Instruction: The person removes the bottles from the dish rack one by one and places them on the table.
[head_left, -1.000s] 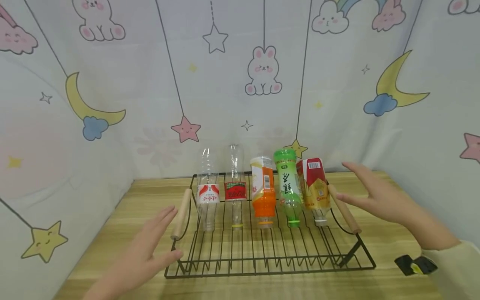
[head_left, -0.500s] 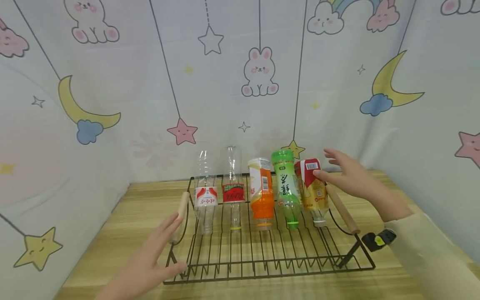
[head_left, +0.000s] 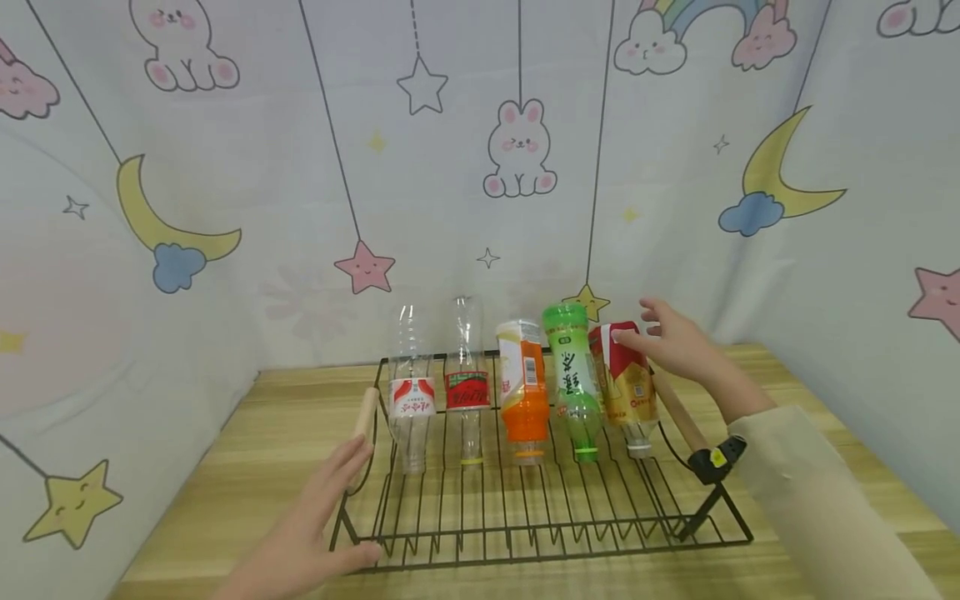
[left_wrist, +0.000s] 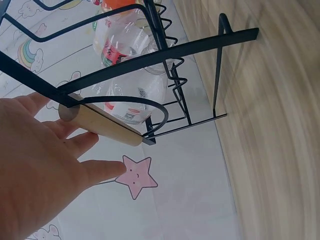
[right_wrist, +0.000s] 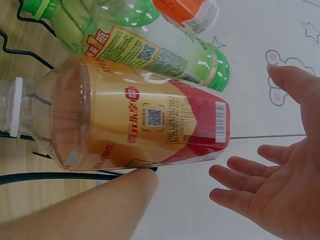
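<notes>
A red and gold drink bottle (head_left: 630, 387) lies neck-down at the right end of a black wire rack (head_left: 570, 550). Close to its red base is my right hand (head_left: 681, 343), thumb and fingers spread; the right wrist view has a gap between hand and bottle (right_wrist: 145, 117). At the rack's left side my left hand (head_left: 311, 525) reaches up to a wooden handle (head_left: 366, 415). In the left wrist view its loosely extended fingers overlap the handle (left_wrist: 105, 125), while the thumb stands away from it.
Beside that bottle are a green bottle (head_left: 573, 375), an orange and white one (head_left: 523, 383), a clear one with a red label (head_left: 468, 390) and another clear one (head_left: 412, 396). A second wooden handle (head_left: 678, 412) is at right. Behind the wooden table (head_left: 262, 433) hangs a patterned curtain (head_left: 435, 192).
My right hand has moved left from beside the rack to the red and gold bottle's base. My left hand has shifted slightly right, by the left handle. The bottles stay in place.
</notes>
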